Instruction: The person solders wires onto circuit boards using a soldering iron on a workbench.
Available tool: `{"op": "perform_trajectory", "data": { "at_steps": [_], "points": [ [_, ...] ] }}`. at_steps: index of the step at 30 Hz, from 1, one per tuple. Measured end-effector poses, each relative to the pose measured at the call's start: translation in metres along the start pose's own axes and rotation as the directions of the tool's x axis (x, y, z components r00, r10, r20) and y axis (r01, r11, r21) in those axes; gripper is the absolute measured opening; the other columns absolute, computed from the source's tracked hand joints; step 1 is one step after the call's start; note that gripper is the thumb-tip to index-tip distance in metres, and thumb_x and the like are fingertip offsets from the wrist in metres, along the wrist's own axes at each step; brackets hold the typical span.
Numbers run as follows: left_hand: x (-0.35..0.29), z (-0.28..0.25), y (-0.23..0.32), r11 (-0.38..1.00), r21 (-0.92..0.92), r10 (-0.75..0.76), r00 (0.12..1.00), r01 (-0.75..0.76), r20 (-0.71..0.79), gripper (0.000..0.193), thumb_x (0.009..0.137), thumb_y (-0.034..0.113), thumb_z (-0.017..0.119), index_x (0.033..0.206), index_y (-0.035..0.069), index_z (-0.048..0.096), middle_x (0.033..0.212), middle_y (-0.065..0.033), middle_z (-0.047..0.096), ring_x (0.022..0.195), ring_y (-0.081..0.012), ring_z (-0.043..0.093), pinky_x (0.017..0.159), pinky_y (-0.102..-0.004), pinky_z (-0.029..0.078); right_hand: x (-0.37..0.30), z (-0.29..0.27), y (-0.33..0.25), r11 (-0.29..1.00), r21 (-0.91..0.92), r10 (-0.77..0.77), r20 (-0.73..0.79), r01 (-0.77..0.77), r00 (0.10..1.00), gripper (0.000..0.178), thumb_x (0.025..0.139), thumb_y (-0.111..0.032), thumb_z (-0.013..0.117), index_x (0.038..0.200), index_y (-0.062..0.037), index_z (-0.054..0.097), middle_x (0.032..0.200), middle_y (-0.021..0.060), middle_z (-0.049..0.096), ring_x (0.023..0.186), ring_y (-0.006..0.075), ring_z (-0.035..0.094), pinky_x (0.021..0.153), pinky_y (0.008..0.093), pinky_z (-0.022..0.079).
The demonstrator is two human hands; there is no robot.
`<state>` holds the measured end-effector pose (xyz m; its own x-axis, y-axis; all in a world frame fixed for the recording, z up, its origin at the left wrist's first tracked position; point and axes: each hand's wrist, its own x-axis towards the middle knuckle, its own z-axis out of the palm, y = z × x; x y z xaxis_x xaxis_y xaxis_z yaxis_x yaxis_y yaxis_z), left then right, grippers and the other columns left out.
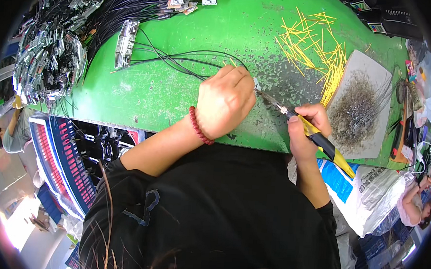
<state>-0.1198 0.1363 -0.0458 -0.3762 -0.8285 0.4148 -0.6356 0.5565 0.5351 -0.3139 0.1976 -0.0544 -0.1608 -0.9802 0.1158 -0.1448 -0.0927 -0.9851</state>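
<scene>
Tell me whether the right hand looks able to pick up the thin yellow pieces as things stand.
Probably not: the right hand grips the yellow-and-black soldering iron. Otherwise the way looks free, with the thin yellow pieces lying nearby on the green table.

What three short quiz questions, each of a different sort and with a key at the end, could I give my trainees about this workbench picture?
1. Short answer: Which of the person's hands grips the yellow-and-black soldering iron?

2. True or false: A red beaded bracelet circles the person's left wrist.

3. Fill the blank: The loose yellow strands lie on a worn ____-coloured tabletop.

Key:
1. The right hand.
2. True.
3. Green.
</scene>
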Motion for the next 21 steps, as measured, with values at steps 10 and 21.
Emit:
{"op": "perform_trajectory", "data": {
  "at_steps": [10, 21],
  "points": [
    [0.0, 0.0, 0.0, 1.0, 0.004, -0.006, 1.0, 0.006, 0.005, 0.012, 0.066, -0.001, 0.065, 0.072, 0.003, 0.056, 0.078, -0.0087, 0.06, 0.07, -0.0259, 0.059, 0.06, -0.0349, 0.05, -0.003, -0.001, 0.004, 0.988, 0.153, 0.011, -0.065, -0.001, 0.998, 0.015, 0.076, -0.003, 0.065, 0.086, -0.0024, 0.053, 0.073, -0.0014, 0.051, 0.061, 0.0031, 0.041, 0.055, 0.0202, 0.034],
    [-0.001, 0.0, 0.001, 1.0, 0.018, -0.008, 1.0, 0.008, 0.0, 0.012, 0.066, -0.001, 0.066, 0.072, 0.004, 0.056, 0.078, -0.0088, 0.06, 0.069, -0.0262, 0.059, 0.06, -0.0352, 0.05, 0.002, 0.0, -0.006, 1.0, 0.026, 0.016, 0.037, -0.017, 0.999, 0.017, 0.075, -0.005, 0.068, 0.084, -0.0024, 0.054, 0.071, -0.0014, 0.052, 0.061, 0.0022, 0.044, 0.054, 0.0198, 0.035]
  ]
}}
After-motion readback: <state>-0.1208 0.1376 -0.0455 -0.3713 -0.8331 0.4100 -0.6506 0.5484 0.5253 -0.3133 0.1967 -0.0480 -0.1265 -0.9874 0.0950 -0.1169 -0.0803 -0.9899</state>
